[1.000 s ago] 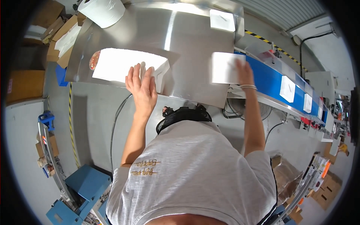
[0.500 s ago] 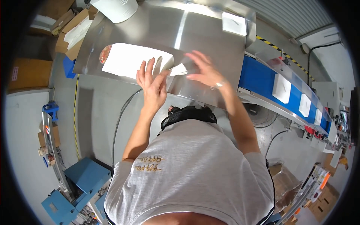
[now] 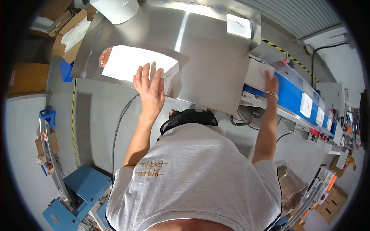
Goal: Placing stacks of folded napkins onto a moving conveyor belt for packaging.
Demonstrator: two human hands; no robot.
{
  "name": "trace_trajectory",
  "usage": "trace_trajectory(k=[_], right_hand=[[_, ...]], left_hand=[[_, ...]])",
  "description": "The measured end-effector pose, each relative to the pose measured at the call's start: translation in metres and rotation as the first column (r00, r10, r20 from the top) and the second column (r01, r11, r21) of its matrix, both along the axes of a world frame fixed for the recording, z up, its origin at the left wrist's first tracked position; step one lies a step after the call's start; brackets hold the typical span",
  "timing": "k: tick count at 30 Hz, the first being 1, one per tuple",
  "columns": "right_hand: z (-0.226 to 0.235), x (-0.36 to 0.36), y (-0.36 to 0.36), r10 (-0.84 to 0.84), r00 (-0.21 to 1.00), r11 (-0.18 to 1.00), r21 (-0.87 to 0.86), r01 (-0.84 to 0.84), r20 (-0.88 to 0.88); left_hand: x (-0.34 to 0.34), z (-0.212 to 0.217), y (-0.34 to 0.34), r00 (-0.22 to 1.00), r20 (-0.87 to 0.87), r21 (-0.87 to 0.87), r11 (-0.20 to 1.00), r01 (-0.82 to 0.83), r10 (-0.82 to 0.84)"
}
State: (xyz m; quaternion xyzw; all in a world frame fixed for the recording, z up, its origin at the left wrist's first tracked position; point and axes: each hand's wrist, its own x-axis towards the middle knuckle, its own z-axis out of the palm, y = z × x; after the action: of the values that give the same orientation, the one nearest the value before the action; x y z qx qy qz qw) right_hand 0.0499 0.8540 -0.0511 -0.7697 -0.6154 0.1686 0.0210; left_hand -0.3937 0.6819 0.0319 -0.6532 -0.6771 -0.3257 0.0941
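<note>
Left hand (image 3: 149, 89) lies flat, fingers spread and straight, palm down on the near edge of a white packet (image 3: 135, 63); it presses, grips nothing. The packet sits on the steel table (image 3: 208, 57), its far-left corner beside a small reddish round thing (image 3: 105, 57), kind unclear. Right hand (image 3: 271, 82) is out at the table's right end, fingers on a second white packet (image 3: 259, 73) at the head of the blue belt (image 3: 296, 98); whether they curl round its edge or just rest on top, cannot tell. Further white packets ride the belt toward the far right, well apart. Another white piece (image 3: 239, 25) lies at the table's far corner. Judgement: work is mid-run, with several packets already away on the belt, one at the hand-off point, one on the table not yet moved across. A paper roll (image 3: 115, 7) stands at the table's far-left edge.
</note>
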Motion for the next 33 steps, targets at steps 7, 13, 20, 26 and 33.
trace_trajectory(k=[7, 13, 20, 26, 33], right_hand=[[0.025, -0.07, -0.017, 0.281, 0.924, 0.88, 0.455, -0.14, -0.259], [0.055, -0.262, -0.054, 0.747, 0.401, 0.649, 0.45, -0.614, -0.531], [0.025, -0.201, -0.046, 0.36, 0.467, 0.932, 0.298, -0.205, -0.807], [0.006, -0.029, -0.011, -0.111, 0.89, 0.949, 0.217, 0.226, -0.443], [0.021, -0.056, -0.014, 0.201, 0.976, 0.803, 0.558, -0.21, 0.079]], left_hand=[[0.001, -0.002, 0.002, 0.993, 0.098, 0.032, 0.997, 0.063, -0.066], [-0.002, 0.007, 0.003, 0.987, 0.095, -0.015, 0.991, 0.131, -0.129], [-0.015, 0.003, 0.002, 0.995, 0.097, -0.08, 0.997, 0.005, 0.003], [-0.015, 0.0, 0.001, 0.998, 0.066, -0.004, 1.0, 0.012, -0.012], [-0.014, 0.0, 0.003, 0.991, 0.126, 0.014, 0.999, 0.053, -0.054]])
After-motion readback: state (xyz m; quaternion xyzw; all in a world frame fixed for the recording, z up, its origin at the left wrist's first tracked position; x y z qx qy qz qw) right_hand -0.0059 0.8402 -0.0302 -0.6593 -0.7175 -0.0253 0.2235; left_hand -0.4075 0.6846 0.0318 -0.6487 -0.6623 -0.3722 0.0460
